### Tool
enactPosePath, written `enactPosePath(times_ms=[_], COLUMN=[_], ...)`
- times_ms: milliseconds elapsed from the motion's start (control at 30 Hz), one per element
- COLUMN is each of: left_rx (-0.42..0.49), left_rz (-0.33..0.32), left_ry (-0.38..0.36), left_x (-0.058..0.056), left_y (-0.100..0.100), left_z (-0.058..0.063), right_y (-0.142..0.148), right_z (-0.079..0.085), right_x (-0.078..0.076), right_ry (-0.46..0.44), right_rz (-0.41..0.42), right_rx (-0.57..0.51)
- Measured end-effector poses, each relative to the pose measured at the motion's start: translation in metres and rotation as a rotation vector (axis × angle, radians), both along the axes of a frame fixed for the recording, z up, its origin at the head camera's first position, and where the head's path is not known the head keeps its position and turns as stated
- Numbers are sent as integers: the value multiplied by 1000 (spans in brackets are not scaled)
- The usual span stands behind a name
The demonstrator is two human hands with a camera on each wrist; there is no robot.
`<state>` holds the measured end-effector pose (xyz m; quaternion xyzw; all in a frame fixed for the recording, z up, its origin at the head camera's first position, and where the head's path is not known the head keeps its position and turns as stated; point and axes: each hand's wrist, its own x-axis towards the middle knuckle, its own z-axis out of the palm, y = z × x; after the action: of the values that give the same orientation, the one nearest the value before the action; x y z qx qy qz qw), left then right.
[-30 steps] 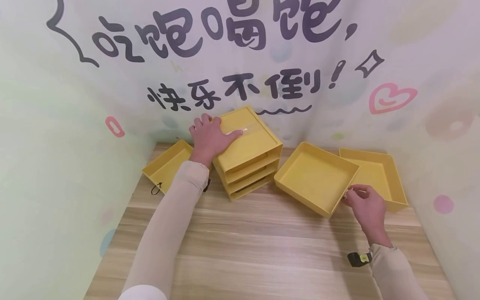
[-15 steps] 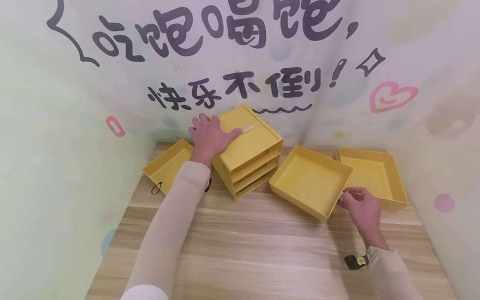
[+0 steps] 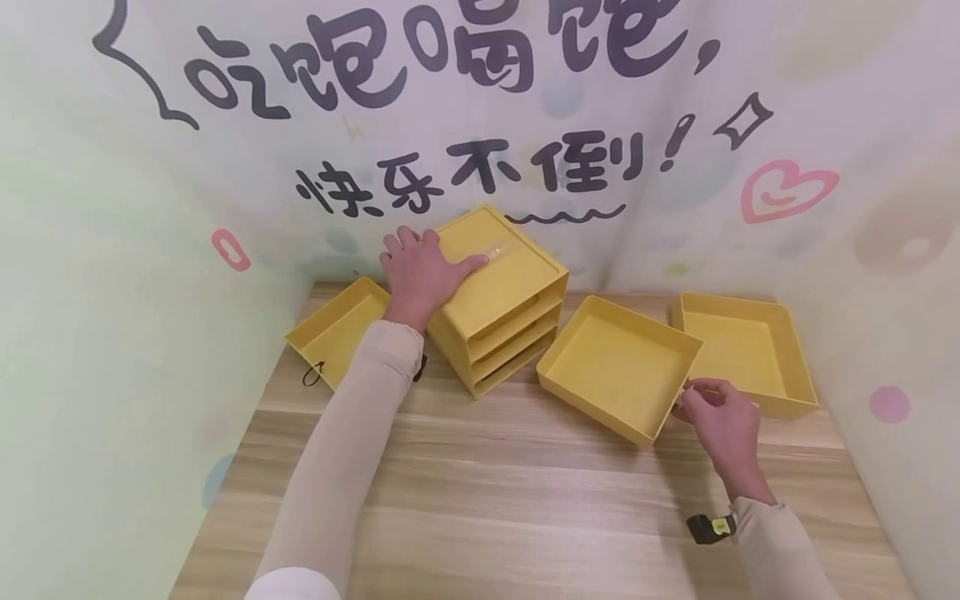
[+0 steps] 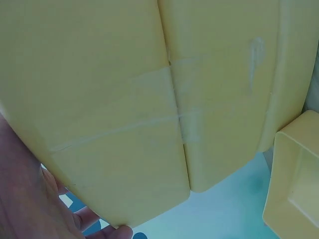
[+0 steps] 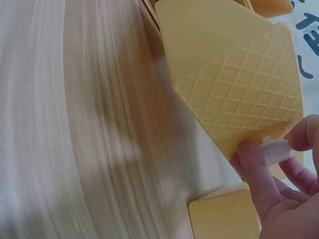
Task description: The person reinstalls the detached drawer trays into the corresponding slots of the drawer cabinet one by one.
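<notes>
A yellow drawer cabinet (image 3: 517,300) with several open slots stands at an angle against the back wall, clear tape across its top. My left hand (image 3: 423,279) grips its upper left edge, thumb across the top; in the left wrist view, fingertips (image 4: 117,233) curl past the edge of the taped cabinet (image 4: 99,99). My right hand (image 3: 727,429) holds a shallow yellow drawer (image 3: 618,367) slightly tilted, right of the cabinet. The right wrist view shows thumb and fingers pinching a whitish handle (image 5: 276,152) on the drawer's diamond-patterned front (image 5: 249,94).
Another yellow drawer (image 3: 750,350) lies behind my right hand at the back right. A further drawer (image 3: 330,337) sits at the left, partly hidden by my left arm, a small black loop (image 3: 313,375) at its corner. Printed walls enclose the wooden table (image 3: 510,500).
My right hand has brought the drawer a little left and nearer the cabinet. The cabinet has turned slightly, its front corner shifting right, with my left hand still on it.
</notes>
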<state>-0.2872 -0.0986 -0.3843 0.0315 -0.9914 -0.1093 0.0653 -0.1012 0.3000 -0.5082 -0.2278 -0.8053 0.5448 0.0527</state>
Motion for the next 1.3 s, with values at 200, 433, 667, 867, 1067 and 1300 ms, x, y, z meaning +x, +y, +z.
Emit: enactPosePath(times_ms=[200, 433, 667, 867, 1067, 1300], left_rx=[8, -10, 17, 44, 156, 258], left_rz=[-3, -4, -7, -16, -5, 16], left_ry=[6, -1, 17, 22, 33, 32], left_x=[1, 2, 5, 5, 2, 0], left_y=[0, -1, -2, -4, -7, -7], left_z=[2, 1, 3, 0, -9, -13], right_y=[-1, -4, -5, -5, -7, -13], right_z=[0, 0, -2, -2, -1, -3], right_x=[1, 1, 1, 2, 4, 5], right_ry=[7, 1, -19, -25, -27, -14], right_rz=[-5, -8, -11, -14, -15, -18], right_rx=[-29, -37, -11, -16, -47, -62])
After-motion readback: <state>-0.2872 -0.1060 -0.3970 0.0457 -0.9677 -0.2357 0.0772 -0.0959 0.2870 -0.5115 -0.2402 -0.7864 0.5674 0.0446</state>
